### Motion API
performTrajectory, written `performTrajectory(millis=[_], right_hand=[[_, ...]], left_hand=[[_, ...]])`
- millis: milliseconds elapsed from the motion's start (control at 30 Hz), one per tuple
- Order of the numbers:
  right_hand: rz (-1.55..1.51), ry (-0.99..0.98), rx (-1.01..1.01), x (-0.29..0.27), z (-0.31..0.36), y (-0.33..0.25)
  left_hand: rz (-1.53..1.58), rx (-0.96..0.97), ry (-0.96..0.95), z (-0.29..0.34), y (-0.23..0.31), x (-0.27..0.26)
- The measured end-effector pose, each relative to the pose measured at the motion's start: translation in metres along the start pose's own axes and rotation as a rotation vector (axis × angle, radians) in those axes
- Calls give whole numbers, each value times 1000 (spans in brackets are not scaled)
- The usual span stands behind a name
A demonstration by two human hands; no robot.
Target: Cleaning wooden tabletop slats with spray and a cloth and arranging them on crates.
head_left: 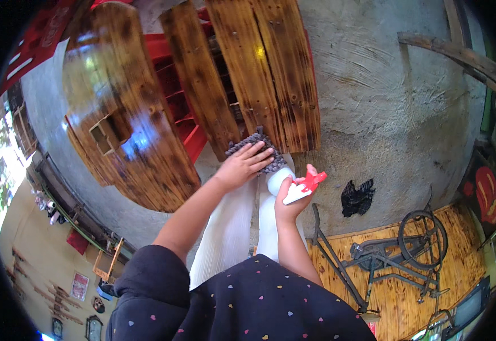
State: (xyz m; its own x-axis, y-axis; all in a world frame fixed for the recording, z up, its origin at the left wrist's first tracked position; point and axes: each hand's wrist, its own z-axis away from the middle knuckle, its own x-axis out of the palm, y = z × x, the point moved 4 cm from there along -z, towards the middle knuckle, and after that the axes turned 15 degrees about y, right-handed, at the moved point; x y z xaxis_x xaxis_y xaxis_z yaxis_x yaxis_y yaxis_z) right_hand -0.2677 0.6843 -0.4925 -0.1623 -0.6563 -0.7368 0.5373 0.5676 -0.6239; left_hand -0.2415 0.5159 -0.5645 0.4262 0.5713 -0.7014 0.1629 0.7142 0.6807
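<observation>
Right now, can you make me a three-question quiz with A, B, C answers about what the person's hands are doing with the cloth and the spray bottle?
1. Where is the grey cloth?
A. On the floor
B. Under the left hand, at the end of the wooden planks
C. On the old bicycle

2. What colour is the trigger on the spray bottle?
A. Red
B. Green
C. Yellow

3. How is the right hand right now?
A. Flat and holding nothing
B. Resting on the cloth
C. Closed in a grip around the bottle

Answers:
1 B, the left hand lies spread on the cloth at the plank end.
2 A, the white bottle has a red trigger top.
3 C, the fingers wrap the bottle's body and hold it up.
</observation>
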Motion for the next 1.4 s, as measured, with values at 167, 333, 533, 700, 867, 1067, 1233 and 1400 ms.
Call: performTrajectory(millis=[167, 333, 533, 700, 867, 1067, 1233, 1400], right_hand=[[98, 47, -213, -19, -4, -3], [33, -38, -321, -55, -10, -15], [-26, -148, -612, -90, -3, -49], [-40, -268, -597, -107, 8, -53], [-34, -355, -582, -124, 14, -51], [-46, -498, -692, -133, 18, -71], [-138, -629, -854, -147, 30, -102], [-69, -664, -988, -157, 51, -135]], left_hand=[[10, -61, -414, 10, 48, 31], [434, -665, -229, 37, 83, -18], [336, -850, 779, 103, 65, -122], [-208, -964, 718, 185, 4, -130], [-256, -790, 309, 241, 39, -65], [-164, -956, 207, 288, 71, -40], [126, -1407, 9, 354, 115, -21], [231, -1619, 284, 408, 177, -14]])
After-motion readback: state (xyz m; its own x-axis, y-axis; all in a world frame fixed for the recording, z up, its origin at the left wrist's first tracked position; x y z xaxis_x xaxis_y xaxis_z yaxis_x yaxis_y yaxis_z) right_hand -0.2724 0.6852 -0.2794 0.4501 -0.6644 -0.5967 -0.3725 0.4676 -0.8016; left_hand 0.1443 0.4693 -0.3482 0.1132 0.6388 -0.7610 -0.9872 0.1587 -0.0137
